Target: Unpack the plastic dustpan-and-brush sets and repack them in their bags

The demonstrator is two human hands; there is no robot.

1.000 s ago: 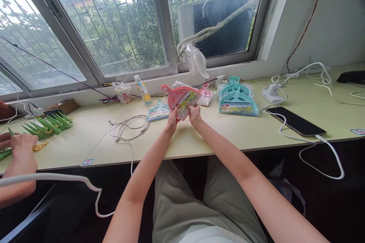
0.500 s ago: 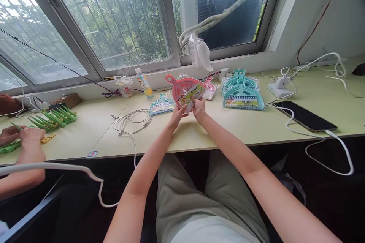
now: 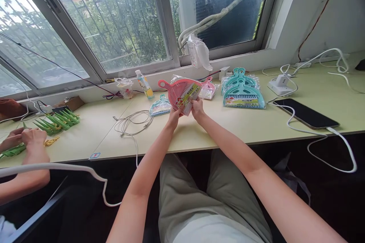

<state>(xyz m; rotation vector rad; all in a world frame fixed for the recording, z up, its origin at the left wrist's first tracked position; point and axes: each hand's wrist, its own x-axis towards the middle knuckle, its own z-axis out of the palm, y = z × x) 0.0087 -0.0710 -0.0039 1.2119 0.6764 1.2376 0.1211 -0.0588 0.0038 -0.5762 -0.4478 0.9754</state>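
Observation:
A pink dustpan-and-brush set in clear plastic wrap, with a printed label, is held tilted above the table's front half. Its handle points up and to the left. My left hand is closed on its lower edge, and my right hand grips the lower right side by the label. Just behind it lies another pink wrapped set, partly covered. To the left lies a teal wrapped dustpan set. On the right several teal dustpan sets lie overlapped in a pile.
A coiled cable lies left of my hands; a drink bottle stands by the window. On the right are a phone and a white charger. A co-worker's hands are at far left, near green pointed items.
The pink dustpan set has tipped further left, its handle swinging left and down a little. Both hands keep hold of it. The view has shifted slightly.

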